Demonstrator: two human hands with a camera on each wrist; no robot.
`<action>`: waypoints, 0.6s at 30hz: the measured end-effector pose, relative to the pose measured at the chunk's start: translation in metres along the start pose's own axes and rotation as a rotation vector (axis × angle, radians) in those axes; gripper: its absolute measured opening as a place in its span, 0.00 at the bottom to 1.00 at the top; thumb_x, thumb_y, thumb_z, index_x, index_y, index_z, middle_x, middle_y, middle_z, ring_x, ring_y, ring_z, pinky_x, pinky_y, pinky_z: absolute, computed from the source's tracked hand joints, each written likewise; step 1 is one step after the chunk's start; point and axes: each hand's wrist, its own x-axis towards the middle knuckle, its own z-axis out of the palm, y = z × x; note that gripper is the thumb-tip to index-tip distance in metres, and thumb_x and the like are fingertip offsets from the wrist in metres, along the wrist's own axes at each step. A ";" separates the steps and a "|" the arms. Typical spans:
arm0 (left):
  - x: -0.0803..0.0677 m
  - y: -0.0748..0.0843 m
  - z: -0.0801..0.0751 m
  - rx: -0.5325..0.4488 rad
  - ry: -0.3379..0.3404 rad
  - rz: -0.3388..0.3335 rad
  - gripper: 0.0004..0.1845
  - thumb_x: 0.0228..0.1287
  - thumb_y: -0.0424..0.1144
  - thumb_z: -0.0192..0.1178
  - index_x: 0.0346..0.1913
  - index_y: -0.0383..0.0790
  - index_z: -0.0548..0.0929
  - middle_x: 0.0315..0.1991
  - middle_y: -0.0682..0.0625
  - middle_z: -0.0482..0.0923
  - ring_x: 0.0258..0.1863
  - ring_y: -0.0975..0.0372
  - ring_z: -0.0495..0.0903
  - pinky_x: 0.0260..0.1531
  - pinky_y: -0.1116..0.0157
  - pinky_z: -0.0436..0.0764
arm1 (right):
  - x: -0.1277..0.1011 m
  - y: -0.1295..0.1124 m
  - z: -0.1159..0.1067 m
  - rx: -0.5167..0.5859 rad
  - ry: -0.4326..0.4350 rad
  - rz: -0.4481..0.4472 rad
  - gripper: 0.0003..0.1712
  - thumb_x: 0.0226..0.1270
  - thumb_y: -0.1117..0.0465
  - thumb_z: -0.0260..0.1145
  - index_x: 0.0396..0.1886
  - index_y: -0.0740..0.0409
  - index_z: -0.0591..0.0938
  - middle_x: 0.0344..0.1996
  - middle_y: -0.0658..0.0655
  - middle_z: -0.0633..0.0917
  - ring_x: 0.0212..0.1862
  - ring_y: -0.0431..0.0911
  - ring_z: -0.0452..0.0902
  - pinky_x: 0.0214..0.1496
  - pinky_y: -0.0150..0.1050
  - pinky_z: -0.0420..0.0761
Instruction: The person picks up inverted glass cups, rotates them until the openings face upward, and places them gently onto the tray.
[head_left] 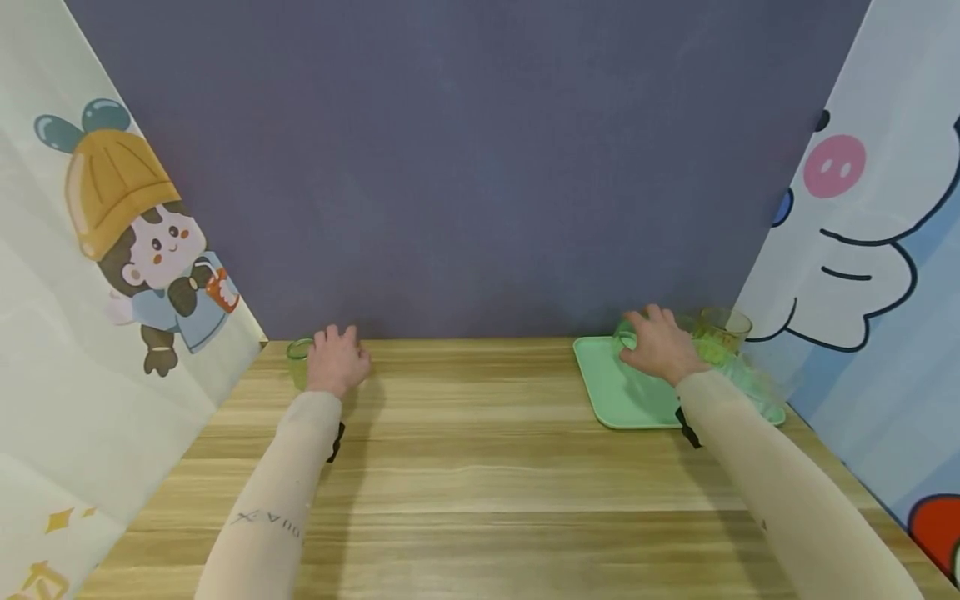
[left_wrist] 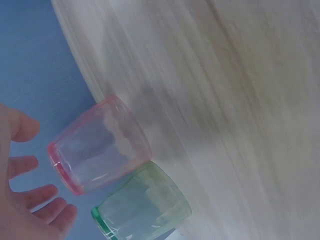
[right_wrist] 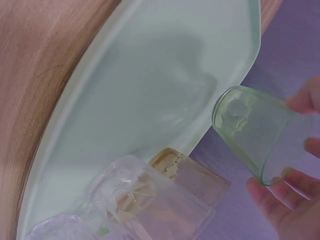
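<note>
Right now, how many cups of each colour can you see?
green cups: 2
pink cup: 1
amber cup: 1
clear cups: 2
Total: 6 cups

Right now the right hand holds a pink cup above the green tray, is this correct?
Not quite: the cup in the right hand is green, not pink, as the right wrist view shows. It is indeed above the green tray.

The whole surface [head_left: 480,467] is seen from above by the head view, facing the back wall. The tray [right_wrist: 150,100] is shared with the close right wrist view; cups left of it are covered by the left wrist view.
</note>
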 end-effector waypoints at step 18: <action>-0.003 0.005 0.000 0.054 -0.085 -0.007 0.29 0.75 0.39 0.47 0.74 0.30 0.65 0.67 0.24 0.62 0.67 0.32 0.59 0.61 0.37 0.69 | 0.001 0.015 0.007 0.009 -0.056 0.021 0.41 0.66 0.54 0.65 0.74 0.66 0.66 0.65 0.77 0.65 0.65 0.74 0.59 0.45 0.72 0.74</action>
